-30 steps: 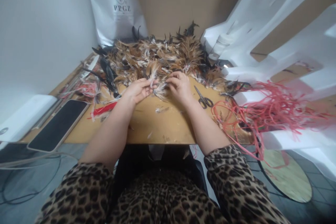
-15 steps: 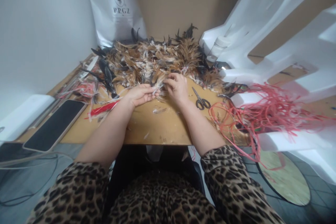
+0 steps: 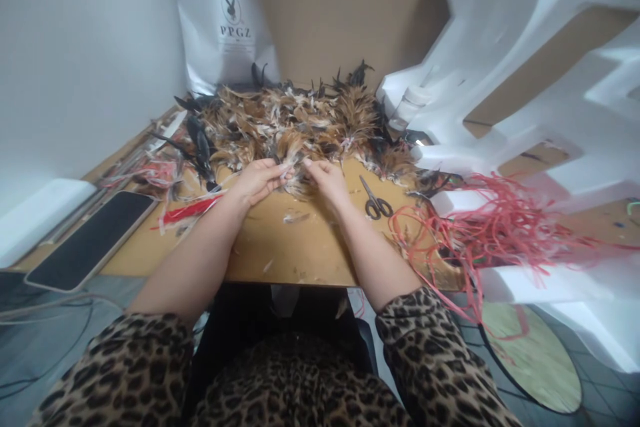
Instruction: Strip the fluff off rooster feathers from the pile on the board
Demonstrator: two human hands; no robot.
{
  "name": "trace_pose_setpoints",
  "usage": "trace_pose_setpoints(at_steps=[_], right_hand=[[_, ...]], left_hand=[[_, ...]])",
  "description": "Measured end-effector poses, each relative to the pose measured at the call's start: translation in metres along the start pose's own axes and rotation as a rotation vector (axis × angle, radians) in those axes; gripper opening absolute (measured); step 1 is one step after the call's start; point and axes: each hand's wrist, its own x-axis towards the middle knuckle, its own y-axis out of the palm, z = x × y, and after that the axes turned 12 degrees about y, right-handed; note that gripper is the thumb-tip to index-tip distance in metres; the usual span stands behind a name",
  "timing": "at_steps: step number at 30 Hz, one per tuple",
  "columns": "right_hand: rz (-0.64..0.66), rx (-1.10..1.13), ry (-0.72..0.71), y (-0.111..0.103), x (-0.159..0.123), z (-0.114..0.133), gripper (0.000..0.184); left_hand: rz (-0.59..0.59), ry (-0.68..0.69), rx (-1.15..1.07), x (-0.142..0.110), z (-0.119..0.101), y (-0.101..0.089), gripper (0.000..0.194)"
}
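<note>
From where I stand, the left hand [image 3: 256, 181] is just left of the middle of the frame, its thumb and fingers pinched on a small tuft of feathers [image 3: 290, 146]; the tuft is near the center, brown tips upward. The right hand [image 3: 327, 181] is just beside it, fingers bent and nearly closed; I can't tell whether they have hold of anything.

A big pile of feathers [image 3: 280, 110], brown, white and black, lies behind both hands across the upper middle of the table [image 3: 300, 250]; scissors [image 3: 376, 205] lie right of the right hand, blades pointing away from the person; tangled red strings [image 3: 505, 220] spread at the right; a red strip [image 3: 187, 211] and a phone [image 3: 93, 240] lie at the left; a white bag [image 3: 225, 33] stands at the upper left, behind the pile.
</note>
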Motion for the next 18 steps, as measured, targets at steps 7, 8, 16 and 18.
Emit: trace_pose_setpoints(at_steps=[7,8,16,18], right_hand=[[0.270,0.407,0.294,0.0091,-0.0016,-0.0025,0.039],[0.282,0.437,0.303,0.0088,-0.0010,-0.0028,0.039],[0.119,0.369,0.127,0.0084,0.0025,-0.0040,0.033],[0.073,0.288,0.076,0.0095,0.0017,-0.0045,0.030]], left_hand=[[0.078,-0.040,0.027,-0.0057,-0.0002,0.0063,0.017],[0.086,-0.042,0.020,-0.0060,-0.0006,0.0065,0.016],[0.029,-0.130,-0.048,-0.0031,0.0007,0.0053,0.007],[0.018,-0.136,-0.038,-0.0032,0.0020,0.0065,0.006]])
